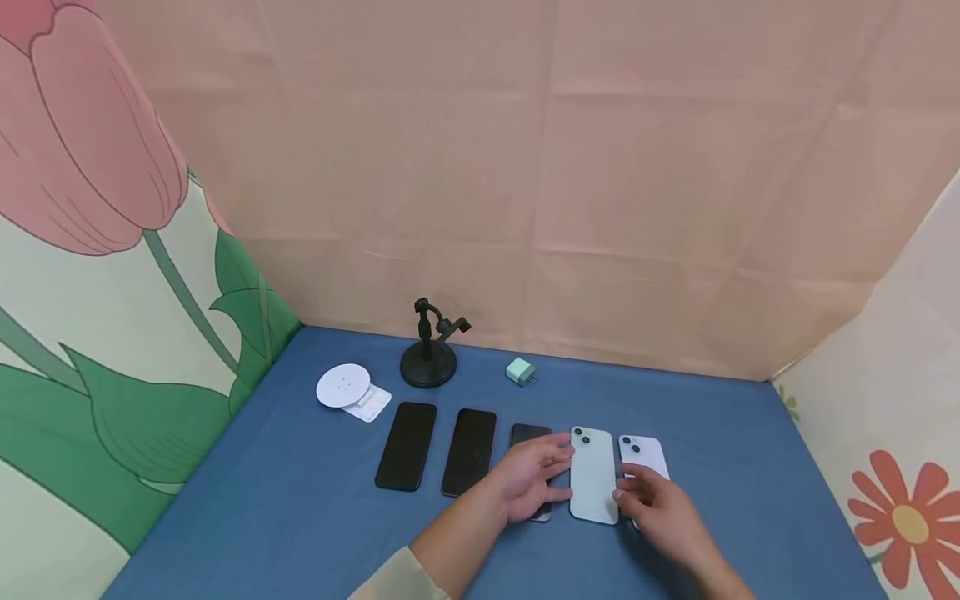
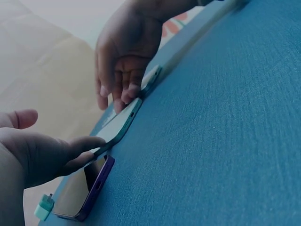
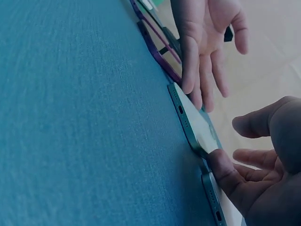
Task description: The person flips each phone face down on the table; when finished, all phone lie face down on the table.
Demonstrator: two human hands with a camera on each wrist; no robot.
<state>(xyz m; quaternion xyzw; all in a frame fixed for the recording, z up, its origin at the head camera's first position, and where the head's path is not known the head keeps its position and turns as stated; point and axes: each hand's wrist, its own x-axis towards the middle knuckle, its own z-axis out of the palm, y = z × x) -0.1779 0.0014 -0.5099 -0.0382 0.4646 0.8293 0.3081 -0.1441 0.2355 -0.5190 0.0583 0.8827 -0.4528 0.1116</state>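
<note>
A pale green smartphone point(image 1: 594, 479) lies camera side up between my two hands. My left hand point(image 1: 528, 477) is at its left edge, fingers spread and mostly straight, partly covering a dark phone with a purple frame point(image 2: 96, 188). Along the right edge, my right hand point(image 1: 660, 510) has loosely bent fingers, and a fingertip point(image 3: 220, 162) meets the phone's corner in the right wrist view. That hand also hides much of a whitish phone point(image 1: 647, 451), which lies back up to the right. Both phones near the right hand appear flat on the blue cloth.
Two more dark-screened phones, one point(image 1: 406, 446) and another point(image 1: 469, 452), lie to the left in the same row. Behind are a white round disc point(image 1: 342, 385) on a small white piece point(image 1: 372, 404), a black stand point(image 1: 427, 362) and a mint charger plug point(image 1: 520, 371).
</note>
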